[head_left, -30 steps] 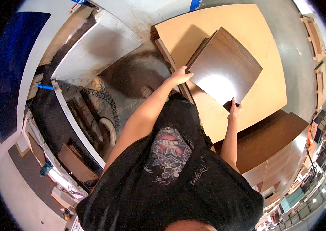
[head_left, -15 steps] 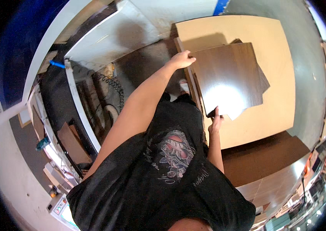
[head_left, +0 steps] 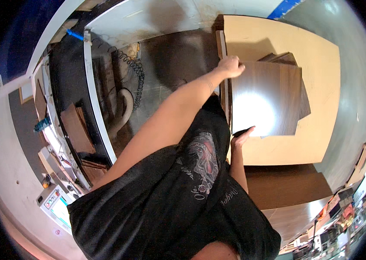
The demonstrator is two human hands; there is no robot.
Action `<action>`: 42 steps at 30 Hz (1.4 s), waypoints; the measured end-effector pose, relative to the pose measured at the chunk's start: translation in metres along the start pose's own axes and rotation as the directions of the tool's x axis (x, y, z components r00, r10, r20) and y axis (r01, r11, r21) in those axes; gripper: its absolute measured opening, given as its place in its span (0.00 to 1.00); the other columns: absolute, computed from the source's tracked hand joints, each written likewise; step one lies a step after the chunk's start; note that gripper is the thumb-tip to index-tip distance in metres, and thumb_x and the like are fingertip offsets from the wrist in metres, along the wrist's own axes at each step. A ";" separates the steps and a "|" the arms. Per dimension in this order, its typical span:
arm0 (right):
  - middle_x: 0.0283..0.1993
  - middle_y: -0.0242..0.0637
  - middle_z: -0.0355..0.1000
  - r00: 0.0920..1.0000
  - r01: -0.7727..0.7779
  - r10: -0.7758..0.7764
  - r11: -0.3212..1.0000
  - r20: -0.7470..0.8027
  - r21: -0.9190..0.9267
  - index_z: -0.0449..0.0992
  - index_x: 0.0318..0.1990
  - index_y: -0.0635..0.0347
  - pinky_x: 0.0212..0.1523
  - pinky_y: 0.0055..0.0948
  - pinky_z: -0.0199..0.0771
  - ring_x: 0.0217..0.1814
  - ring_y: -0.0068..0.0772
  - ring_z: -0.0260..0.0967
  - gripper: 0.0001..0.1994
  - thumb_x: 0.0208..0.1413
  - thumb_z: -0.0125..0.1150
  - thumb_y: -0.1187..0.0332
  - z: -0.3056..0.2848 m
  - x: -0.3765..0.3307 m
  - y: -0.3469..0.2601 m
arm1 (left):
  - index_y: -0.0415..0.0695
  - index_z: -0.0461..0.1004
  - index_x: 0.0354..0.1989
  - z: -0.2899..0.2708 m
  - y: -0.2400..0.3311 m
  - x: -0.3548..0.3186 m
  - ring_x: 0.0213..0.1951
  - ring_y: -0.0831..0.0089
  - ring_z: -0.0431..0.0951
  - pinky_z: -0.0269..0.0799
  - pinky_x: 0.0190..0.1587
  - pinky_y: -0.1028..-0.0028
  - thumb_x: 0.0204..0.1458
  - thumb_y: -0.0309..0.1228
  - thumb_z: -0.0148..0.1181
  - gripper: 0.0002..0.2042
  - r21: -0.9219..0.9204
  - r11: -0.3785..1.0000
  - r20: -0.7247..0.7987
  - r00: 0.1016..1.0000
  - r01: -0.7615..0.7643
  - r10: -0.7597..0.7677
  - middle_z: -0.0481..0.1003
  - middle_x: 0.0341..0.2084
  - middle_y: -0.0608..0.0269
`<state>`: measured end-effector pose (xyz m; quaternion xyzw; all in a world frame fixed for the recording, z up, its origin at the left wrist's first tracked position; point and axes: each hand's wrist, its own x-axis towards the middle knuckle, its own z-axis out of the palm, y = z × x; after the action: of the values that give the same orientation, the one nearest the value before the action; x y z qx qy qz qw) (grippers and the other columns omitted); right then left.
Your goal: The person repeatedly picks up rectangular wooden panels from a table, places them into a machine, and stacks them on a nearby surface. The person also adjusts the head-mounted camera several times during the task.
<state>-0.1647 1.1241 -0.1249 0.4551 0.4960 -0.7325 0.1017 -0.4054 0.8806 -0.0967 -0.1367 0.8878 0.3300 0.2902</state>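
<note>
A dark brown wood-grain panel (head_left: pixel 280 93) with strong glare on its face lies over several similar brown panels (head_left: pixel 305 106), turned at odd angles beneath it. My left hand (head_left: pixel 231 66) is closed over the panel's far left corner, knuckles up. At the near left corner, my right hand (head_left: pixel 241 138) holds the edge from below and beside, a digit stretched along it; its other fingers are hidden. The pile rests on a large tan board (head_left: pixel 323 86).
Below the tan board stands a dark brown stack (head_left: pixel 284 184). To the left is a white-edged machine frame (head_left: pixel 98 99), with a coiled black hose (head_left: pixel 138 82) and a ribbed pale hose (head_left: pixel 126 108). Brown offcuts (head_left: pixel 77 125) lie on its ledge. A control screen (head_left: pixel 59 210) sits lower left.
The view has turned and shifted. The top panel has come nearer me over the pile, baring more of the panels at its far side. Both hands remain at its left corners.
</note>
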 end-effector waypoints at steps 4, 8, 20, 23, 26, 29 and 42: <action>0.82 0.49 0.44 0.996 -0.094 0.094 0.995 -0.014 -0.028 0.44 0.79 0.65 0.79 0.50 0.44 0.82 0.53 0.43 0.56 0.60 0.43 0.23 -0.027 -0.007 0.015 | 0.33 0.67 0.62 0.030 -0.014 -0.038 0.62 0.44 0.70 0.71 0.62 0.50 0.63 0.47 0.57 0.30 0.150 0.980 -0.068 0.988 -0.130 0.141 0.71 0.59 0.39; 0.81 0.48 0.47 0.981 -0.181 0.178 0.983 -0.073 -0.041 0.47 0.79 0.59 0.77 0.56 0.50 0.80 0.58 0.48 0.56 0.58 0.43 0.21 -0.053 -0.015 0.006 | 0.32 0.68 0.59 0.056 -0.037 -0.066 0.59 0.44 0.72 0.73 0.59 0.49 0.59 0.49 0.60 0.31 0.092 0.987 -0.131 0.981 -0.131 0.142 0.71 0.55 0.38; 0.79 0.46 0.53 0.996 -0.081 0.094 0.902 0.010 -0.425 0.54 0.77 0.61 0.74 0.51 0.57 0.76 0.52 0.55 0.51 0.62 0.42 0.25 -0.086 -0.007 -0.057 | 0.29 0.82 0.48 0.012 0.016 -0.062 0.54 0.45 0.80 0.74 0.54 0.48 0.51 0.77 0.49 0.51 -0.057 0.983 0.378 0.907 -0.176 0.185 0.80 0.51 0.40; 0.79 0.46 0.54 0.994 -0.027 0.073 0.880 0.078 -0.474 0.54 0.76 0.62 0.74 0.50 0.57 0.75 0.52 0.56 0.50 0.63 0.43 0.26 -0.063 -0.006 -0.078 | 0.35 0.82 0.52 -0.008 0.039 -0.078 0.57 0.45 0.78 0.71 0.56 0.45 0.61 0.71 0.42 0.44 0.024 0.963 0.361 0.901 -0.269 0.243 0.80 0.52 0.43; 0.78 0.47 0.55 0.979 0.069 0.047 0.834 0.197 -0.547 0.55 0.76 0.63 0.73 0.50 0.58 0.75 0.51 0.57 0.49 0.63 0.44 0.27 -0.035 -0.004 -0.100 | 0.36 0.81 0.53 -0.039 0.053 -0.085 0.56 0.47 0.78 0.72 0.56 0.46 0.61 0.70 0.42 0.43 0.059 0.948 0.354 0.895 -0.311 0.272 0.80 0.52 0.44; 0.77 0.47 0.56 0.966 0.135 0.015 0.820 0.256 -0.556 0.56 0.75 0.64 0.73 0.49 0.58 0.74 0.51 0.57 0.49 0.63 0.45 0.28 -0.008 -0.017 -0.105 | 0.37 0.81 0.54 -0.068 0.059 -0.094 0.56 0.48 0.78 0.72 0.57 0.47 0.62 0.69 0.41 0.42 0.110 0.922 0.355 0.881 -0.372 0.313 0.80 0.51 0.44; 0.74 0.48 0.60 0.831 0.397 -0.048 0.747 0.554 -0.532 0.59 0.73 0.69 0.72 0.47 0.60 0.72 0.50 0.60 0.47 0.65 0.49 0.32 0.116 -0.166 -0.041 | 0.38 0.82 0.47 -0.235 -0.124 -0.278 0.47 0.51 0.80 0.74 0.51 0.50 0.66 0.64 0.40 0.37 0.195 0.955 -0.231 0.937 -0.221 0.264 0.81 0.40 0.45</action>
<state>-0.1615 0.9986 0.0396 0.1207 0.7186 -0.6240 0.2822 -0.2302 0.6458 0.1530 -0.0423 0.9521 0.2678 0.1414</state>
